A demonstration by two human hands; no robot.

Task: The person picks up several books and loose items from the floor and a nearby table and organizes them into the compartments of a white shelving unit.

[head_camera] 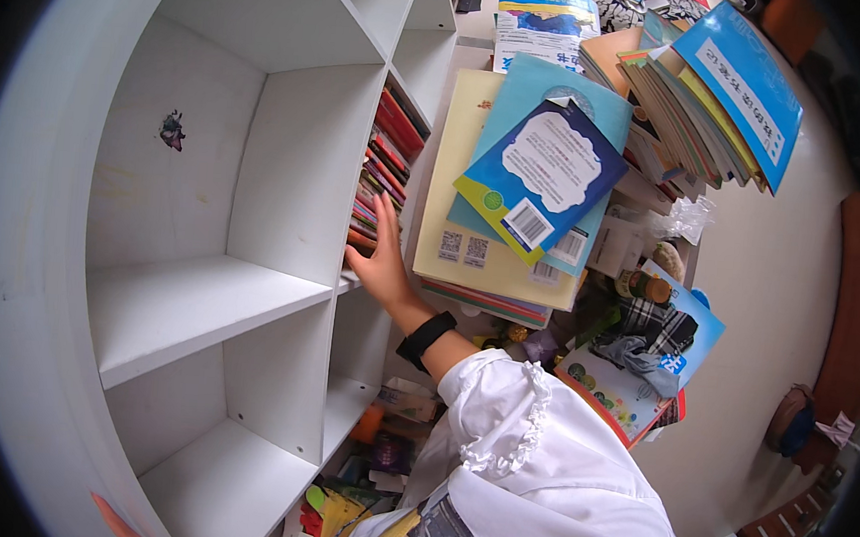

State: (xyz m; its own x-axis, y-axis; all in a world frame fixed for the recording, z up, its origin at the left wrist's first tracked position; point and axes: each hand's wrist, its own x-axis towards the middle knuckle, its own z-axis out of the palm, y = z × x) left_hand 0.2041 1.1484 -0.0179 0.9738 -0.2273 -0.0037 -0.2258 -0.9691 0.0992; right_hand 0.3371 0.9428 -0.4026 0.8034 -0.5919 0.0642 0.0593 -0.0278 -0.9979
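My right hand point(384, 265), with a black band on its wrist, reaches into a compartment of the white shelf unit point(306, 170). Its fingers lie against the edges of several tightly packed books point(386, 164), mostly red and orange. The thumb is spread away from the fingers, and I see nothing clearly gripped. Only a small part of my left hand point(120, 522) shows at the lower left rim, by the side panel of the shelf; most of it is cut off. Right of my right hand is a pile with a blue book point(549, 176) on top and a cream book point(450, 195) below.
A tall leaning stack of books point(699, 111) with a blue cover stands at the upper right. Below it are a jar point(646, 286), a plaid cloth point(662, 322) and an illustrated book point(601, 389). Mixed items, with a yellow bag point(341, 524), lie by the shelf's foot.
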